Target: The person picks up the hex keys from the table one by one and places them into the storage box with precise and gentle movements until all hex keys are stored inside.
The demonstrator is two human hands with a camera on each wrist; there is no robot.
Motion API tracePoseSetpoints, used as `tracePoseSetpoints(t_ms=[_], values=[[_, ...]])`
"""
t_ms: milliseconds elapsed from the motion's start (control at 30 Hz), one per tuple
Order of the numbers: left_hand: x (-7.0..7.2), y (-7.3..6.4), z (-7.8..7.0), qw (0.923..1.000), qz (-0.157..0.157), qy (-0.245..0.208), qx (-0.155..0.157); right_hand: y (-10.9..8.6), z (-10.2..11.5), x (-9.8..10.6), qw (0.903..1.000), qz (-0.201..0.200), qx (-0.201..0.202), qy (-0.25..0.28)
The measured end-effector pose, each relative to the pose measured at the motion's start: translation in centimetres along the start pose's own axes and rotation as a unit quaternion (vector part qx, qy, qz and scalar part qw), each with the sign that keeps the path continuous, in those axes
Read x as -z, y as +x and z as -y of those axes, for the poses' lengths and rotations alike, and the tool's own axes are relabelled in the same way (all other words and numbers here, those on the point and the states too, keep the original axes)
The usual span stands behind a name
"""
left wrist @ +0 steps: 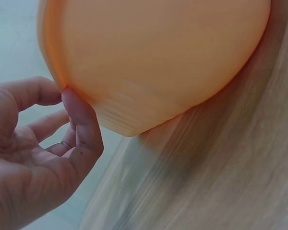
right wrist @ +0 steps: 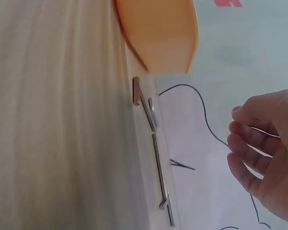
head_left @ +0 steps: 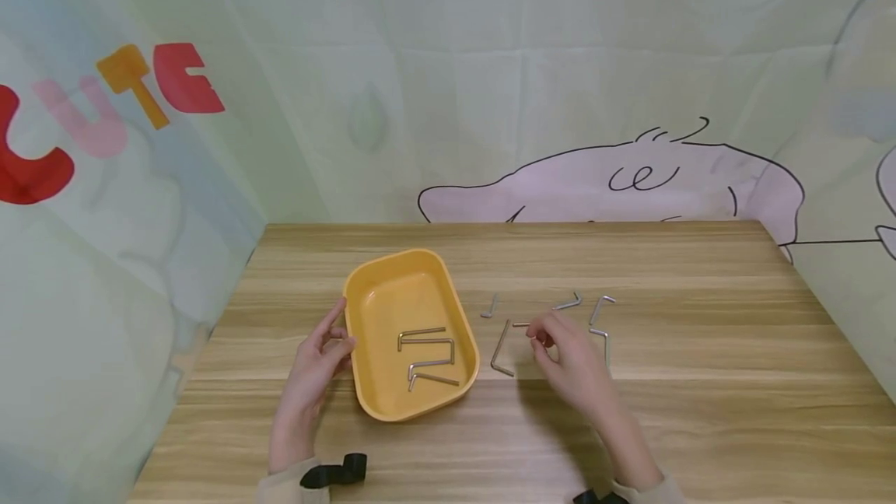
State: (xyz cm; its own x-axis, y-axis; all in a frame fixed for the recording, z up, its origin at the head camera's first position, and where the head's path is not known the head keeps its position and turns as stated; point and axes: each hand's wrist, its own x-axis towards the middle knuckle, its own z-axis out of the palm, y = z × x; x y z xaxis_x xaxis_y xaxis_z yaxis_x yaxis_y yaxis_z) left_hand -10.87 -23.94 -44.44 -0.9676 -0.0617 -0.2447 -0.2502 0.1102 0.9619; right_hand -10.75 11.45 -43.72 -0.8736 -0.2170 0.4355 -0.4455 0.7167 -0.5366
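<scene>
My left hand [head_left: 315, 368] pinches the rim of a yellow plastic tray [head_left: 388, 290] at its left side; in the left wrist view the thumb and forefinger [left wrist: 31, 93] meet on its edge. Several L-shaped hex keys [head_left: 432, 341] lie inside the tray, in its nearer half. Over the table, right of the tray, hovers my right hand [head_left: 570, 360], fingers loosely bent. The right wrist view shows nothing between its fingertips [right wrist: 237, 139]. One hex key [head_left: 520, 324] lies close to those fingertips, partly hidden by the hand. A larger hex key [head_left: 499, 348] rests just left of it.
More hex keys are scattered around the right hand: a small one [head_left: 491, 307] near the tray, others behind [head_left: 570, 302] and to the right [head_left: 602, 308]. One [head_left: 606, 344] is partly covered by the hand. A printed cloth [head_left: 490, 84] hangs behind the wooden table [head_left: 700, 379].
</scene>
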Motion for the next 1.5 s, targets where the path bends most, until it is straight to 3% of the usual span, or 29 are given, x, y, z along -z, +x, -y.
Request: tracePoseSetpoints(t_ms=[633, 967, 1267, 1500], values=[[-0.1, 0.0, 0.0, 0.9999, -0.006, -0.008, 0.005, -2.8, -3.1, 1.5, 0.9984, -0.029, -0.046, -0.015], [0.1, 0.0, -0.1, 1.0, -0.005, -0.003, 0.001, -3.5, -4.6, 2.1, 0.9935, -0.032, -0.102, -0.038], [0.0, -0.1, -0.2, 0.9999, -0.008, 0.002, 0.012, -3.3, -4.9, 2.9, 0.9808, 0.012, -0.188, -0.053], [0.0, -0.1, -0.2, 0.9999, -0.005, 0.004, 0.013, -3.3, -5.5, 3.1, 0.977, 0.026, -0.199, -0.072]])
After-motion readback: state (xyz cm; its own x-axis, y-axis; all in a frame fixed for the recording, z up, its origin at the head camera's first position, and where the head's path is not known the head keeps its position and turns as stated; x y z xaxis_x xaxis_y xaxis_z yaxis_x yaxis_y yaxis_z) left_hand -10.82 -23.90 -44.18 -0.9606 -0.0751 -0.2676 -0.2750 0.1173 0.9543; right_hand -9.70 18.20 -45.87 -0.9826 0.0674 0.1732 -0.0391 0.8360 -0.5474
